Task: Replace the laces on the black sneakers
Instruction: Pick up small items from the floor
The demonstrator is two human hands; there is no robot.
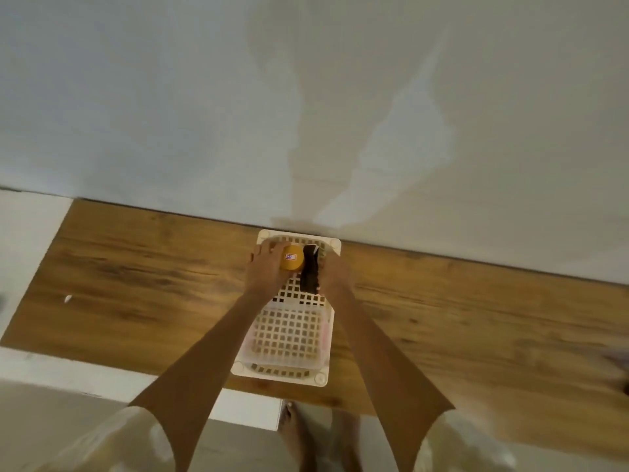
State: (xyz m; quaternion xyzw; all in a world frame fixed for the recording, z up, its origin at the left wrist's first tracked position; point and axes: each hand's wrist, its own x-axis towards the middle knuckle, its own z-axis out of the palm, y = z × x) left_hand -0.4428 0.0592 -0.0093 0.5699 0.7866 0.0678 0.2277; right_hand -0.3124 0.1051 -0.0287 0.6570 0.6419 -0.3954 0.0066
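A white lattice basket (320,378) stands on the wooden table (136,284), with its far end against the wall. At that far end lie a round yellow container (292,259) with a small label and a narrow black object (309,272); blur hides whether the black object is a sneaker. My left hand (265,269) curls around the left side of the yellow container. My right hand (333,272) grips the black object from its right side. No laces are visible.
A pale wall (306,114) rises directly behind the table. A small white scrap (68,298) lies on the table at the left. White surfaces (27,240) border the table's left and near edges. My bare feet (292,434) stand on the floor below.
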